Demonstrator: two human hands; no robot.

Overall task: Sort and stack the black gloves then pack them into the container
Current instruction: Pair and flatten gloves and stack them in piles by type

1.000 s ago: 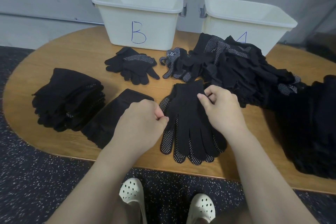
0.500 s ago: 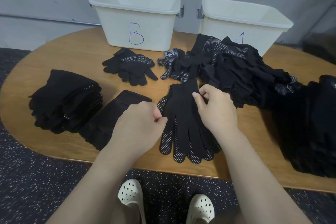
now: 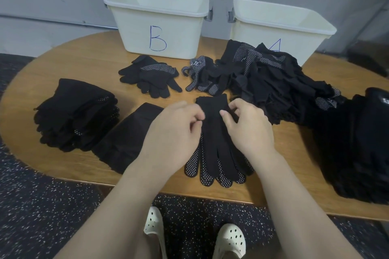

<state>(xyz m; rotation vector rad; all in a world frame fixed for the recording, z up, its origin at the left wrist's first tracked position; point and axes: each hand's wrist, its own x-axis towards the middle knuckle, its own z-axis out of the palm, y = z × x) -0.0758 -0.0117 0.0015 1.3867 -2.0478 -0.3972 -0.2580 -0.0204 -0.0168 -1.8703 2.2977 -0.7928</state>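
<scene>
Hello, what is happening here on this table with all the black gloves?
A person is sorting black gloves on a wooden table. Both hands, the left hand and the right hand, pinch the edges of a pair of gloves lying flat in front of them. Neat stacks sit to the left, and a loose pile waits on the right. Two white bins, bin B and the second bin, stand behind; no gloves show in either.

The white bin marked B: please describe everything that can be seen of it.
The white bin marked B is a rectangular tub that looks like plastic, with a rolled rim and a blue handwritten B on its front wall. It stands upright at the far side of the wooden table, left of the second white bin. A grey fitting shows at each end. The visible inside looks empty. Neither hand touches it.
</scene>
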